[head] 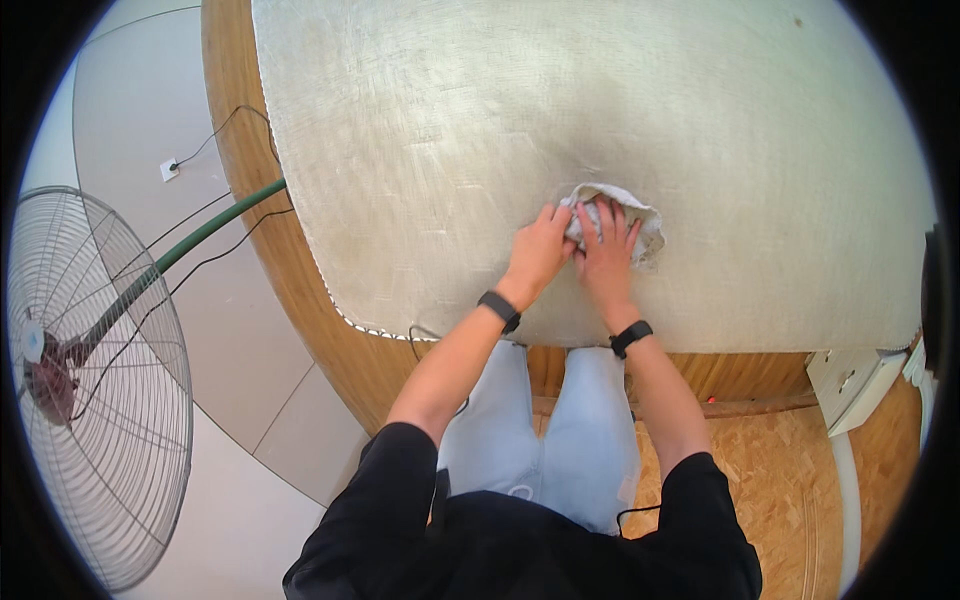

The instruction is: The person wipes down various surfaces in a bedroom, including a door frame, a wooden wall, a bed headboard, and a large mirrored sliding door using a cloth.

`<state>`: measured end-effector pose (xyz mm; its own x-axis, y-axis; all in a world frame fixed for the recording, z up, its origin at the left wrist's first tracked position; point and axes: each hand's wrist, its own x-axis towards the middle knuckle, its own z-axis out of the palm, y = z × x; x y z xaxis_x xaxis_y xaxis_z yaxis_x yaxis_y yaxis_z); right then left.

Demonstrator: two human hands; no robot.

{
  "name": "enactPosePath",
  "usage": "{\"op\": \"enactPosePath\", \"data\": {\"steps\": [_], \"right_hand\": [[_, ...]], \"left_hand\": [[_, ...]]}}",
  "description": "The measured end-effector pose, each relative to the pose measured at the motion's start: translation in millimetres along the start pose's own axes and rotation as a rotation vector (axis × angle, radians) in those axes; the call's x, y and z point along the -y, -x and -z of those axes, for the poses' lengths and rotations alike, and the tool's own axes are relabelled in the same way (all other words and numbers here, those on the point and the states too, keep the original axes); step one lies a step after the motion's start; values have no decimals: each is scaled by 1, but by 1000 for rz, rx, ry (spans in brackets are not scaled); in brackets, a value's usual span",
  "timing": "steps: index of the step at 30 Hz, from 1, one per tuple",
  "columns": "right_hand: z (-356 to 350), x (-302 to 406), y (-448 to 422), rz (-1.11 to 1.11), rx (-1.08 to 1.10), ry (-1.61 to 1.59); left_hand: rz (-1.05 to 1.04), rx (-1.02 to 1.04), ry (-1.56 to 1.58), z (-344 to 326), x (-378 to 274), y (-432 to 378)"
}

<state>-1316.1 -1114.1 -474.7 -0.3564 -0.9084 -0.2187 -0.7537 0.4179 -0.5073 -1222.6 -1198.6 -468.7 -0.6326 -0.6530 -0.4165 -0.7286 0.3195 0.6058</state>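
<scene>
A crumpled white cloth (651, 225) lies bunched on the pale, worn table cover (420, 187), near the edge closest to me. My left hand (538, 244) grips the cloth's left side, its fingertips partly hidden against the folds. With spread fingers, my right hand (607, 244) presses on top of the cloth. Both hands are almost touching. Around the cloth the cover looks greyish and smudged, with a darker patch just beyond it.
A large wire-caged fan (97, 390) on a green pole (217, 229) stands at the left. Black cables run to a wall socket (170, 169). Wood panelling (300, 277) borders the table. A white box-like unit (855, 386) sits at the lower right, above a wood-chip board floor (757, 465).
</scene>
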Motion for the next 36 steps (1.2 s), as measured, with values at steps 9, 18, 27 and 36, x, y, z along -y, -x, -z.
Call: {"op": "enactPosePath", "data": {"steps": [9, 18, 27, 36], "right_hand": [[-7, 61, -74, 209, 111, -170], [16, 38, -196, 292, -47, -227], [35, 19, -233, 274, -56, -83], [23, 44, -194, 221, -34, -57]], "left_hand": [[207, -260, 68, 61, 46, -1], [109, -503, 94, 92, 30, -128], [52, -437, 138, 102, 4, -180], [80, -375, 287, 96, 22, -139]]}}
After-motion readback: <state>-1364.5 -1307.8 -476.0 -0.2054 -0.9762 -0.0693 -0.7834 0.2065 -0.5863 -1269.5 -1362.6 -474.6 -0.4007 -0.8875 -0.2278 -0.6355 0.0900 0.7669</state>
